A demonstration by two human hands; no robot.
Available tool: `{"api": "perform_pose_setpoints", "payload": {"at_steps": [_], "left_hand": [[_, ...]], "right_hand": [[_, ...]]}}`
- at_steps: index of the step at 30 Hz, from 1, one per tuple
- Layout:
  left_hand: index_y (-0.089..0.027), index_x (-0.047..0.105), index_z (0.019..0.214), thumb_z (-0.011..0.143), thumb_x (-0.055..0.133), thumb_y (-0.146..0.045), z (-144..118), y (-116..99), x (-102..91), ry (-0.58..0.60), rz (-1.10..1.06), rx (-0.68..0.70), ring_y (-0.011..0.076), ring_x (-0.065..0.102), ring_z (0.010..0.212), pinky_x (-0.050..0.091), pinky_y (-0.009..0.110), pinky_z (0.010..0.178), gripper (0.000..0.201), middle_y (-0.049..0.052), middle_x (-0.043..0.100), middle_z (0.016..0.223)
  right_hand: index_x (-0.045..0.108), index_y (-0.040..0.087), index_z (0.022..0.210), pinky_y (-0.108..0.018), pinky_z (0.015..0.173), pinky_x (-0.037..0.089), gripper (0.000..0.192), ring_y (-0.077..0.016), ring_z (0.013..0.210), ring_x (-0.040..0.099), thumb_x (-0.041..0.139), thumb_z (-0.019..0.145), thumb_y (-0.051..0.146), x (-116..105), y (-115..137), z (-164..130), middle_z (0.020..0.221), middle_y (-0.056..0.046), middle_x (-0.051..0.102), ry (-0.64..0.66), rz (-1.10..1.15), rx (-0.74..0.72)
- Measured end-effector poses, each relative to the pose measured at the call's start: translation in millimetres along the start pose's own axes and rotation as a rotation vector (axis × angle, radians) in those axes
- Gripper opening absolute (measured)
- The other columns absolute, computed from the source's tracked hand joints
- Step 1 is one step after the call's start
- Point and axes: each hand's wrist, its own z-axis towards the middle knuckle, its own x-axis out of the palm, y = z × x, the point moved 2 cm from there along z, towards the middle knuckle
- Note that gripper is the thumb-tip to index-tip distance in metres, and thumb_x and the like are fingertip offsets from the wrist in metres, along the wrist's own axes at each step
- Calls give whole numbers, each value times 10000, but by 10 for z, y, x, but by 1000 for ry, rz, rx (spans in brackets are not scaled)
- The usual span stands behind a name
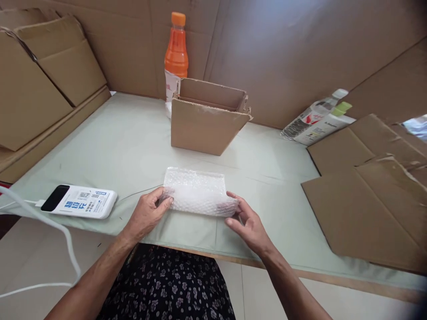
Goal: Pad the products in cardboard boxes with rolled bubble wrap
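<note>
A folded piece of clear bubble wrap (196,192) lies near the table's front edge, its near side raised in a rounded fold. My left hand (147,212) pinches its left end, thumb in front and fingertips behind the film. At the right end, my right hand (247,222) has its fingers on the film and its thumb at the lower corner. Whether anything is inside the wrap cannot be made out. Beyond it stands an open-topped cardboard box (203,126) with a slanted right side.
A white power bank (83,202) with a cable (68,240) lies at the left. Behind the box stands an orange-capped bottle (176,53). A clear bottle (315,114) and a white tube (328,128) lean at the back right. Cardboard pieces (370,209) line the right side.
</note>
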Motion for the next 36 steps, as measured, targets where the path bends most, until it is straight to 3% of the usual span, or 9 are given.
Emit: {"api": "perform_pose_setpoints", "payload": {"at_steps": [4, 7, 11, 15, 21, 24, 27, 33, 36], "left_hand": [[-198, 667, 911, 888, 561, -430, 75, -63, -51, -12, 55, 53, 196, 647, 813, 497, 324, 751, 256, 24, 725, 859], [-209, 659, 997, 849, 606, -410, 102, -66, -101, 32, 84, 85, 213, 646, 893, 490, 341, 810, 255, 33, 730, 955], [-218, 548, 740, 906, 491, -347, 156, -6, -80, 32, 112, 54, 149, 533, 640, 404, 270, 623, 218, -28, 578, 664], [-227, 470, 696, 914, 486, -319, 275, 15, -2, 14, 212, 57, 131, 443, 548, 325, 263, 559, 237, -53, 471, 586], [-223, 625, 922, 916, 518, -259, 389, 77, 89, -84, 545, 111, 210, 623, 795, 447, 313, 698, 114, 40, 679, 897], [-178, 613, 1193, 901, 551, -283, 437, 79, 92, -123, 616, 164, 283, 630, 974, 496, 385, 823, 317, 112, 681, 1056], [-129, 549, 1330, 859, 562, -242, 530, 48, 94, -44, 677, 164, 327, 606, 1020, 491, 451, 874, 485, 142, 680, 1065], [-213, 588, 793, 773, 532, -162, 632, -34, 60, 129, 513, 96, 248, 592, 814, 482, 386, 764, 78, 42, 650, 797], [-223, 557, 800, 820, 527, -202, 660, -182, 26, 39, 294, 158, 200, 600, 810, 494, 335, 752, 42, 13, 647, 830]], "right_hand": [[706, 193, 1029, -301, 668, 513, 291, -185, 710, 625, 603, 894, 429, 72, -10, 61, 811, -36, 709, -84, -95, 32], [671, 196, 834, -269, 561, 451, 269, -156, 609, 547, 593, 890, 446, 101, 13, 128, 678, -3, 616, -107, -50, 43], [519, 225, 683, -252, 490, 373, 322, -124, 527, 433, 583, 890, 463, 99, 34, 169, 578, 39, 479, -172, -82, 72], [559, 228, 753, -265, 538, 376, 279, -128, 533, 439, 558, 907, 461, 122, -5, 192, 584, 44, 497, -251, -312, 64], [636, 194, 1141, -331, 644, 459, 348, -211, 707, 624, 527, 917, 437, 97, -103, 266, 862, -58, 700, -298, -698, -67], [594, 180, 1274, -393, 756, 500, 465, -268, 884, 661, 531, 929, 486, 14, -103, 355, 1077, -116, 710, -299, -781, -123], [655, 186, 1152, -450, 833, 490, 397, -309, 971, 643, 553, 924, 495, -13, -105, 485, 1137, -139, 700, -254, -852, -127], [608, 229, 810, -370, 716, 495, 174, -227, 793, 634, 580, 905, 372, 10, -59, 546, 919, -60, 719, -176, -529, -148], [605, 244, 857, -335, 632, 486, 125, -196, 678, 616, 635, 911, 352, -144, 207, 350, 789, -18, 689, -355, -361, -214]]}}
